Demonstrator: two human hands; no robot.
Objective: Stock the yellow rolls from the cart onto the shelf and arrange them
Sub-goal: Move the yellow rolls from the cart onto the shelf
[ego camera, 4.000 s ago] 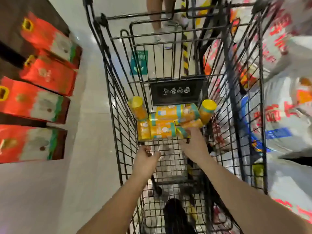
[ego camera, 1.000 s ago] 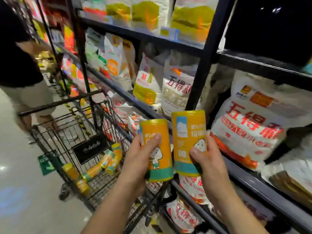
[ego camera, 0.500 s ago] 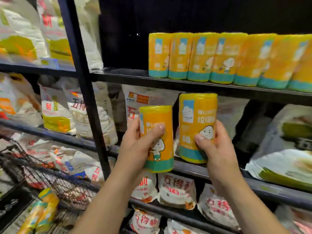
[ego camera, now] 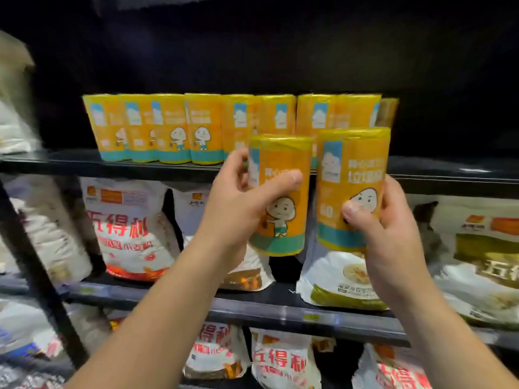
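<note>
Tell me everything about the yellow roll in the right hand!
The yellow plastic-wrapped cylinder roll is held upright in front of the dark shelf. The right hand grips its lower half, thumb across the front, fingers curled behind. Its shiny film is yellow on top; the orange label has a blue patch with a white cloud, a cartoon face and a teal band. A matching roll in the left hand is close beside it.
</note>
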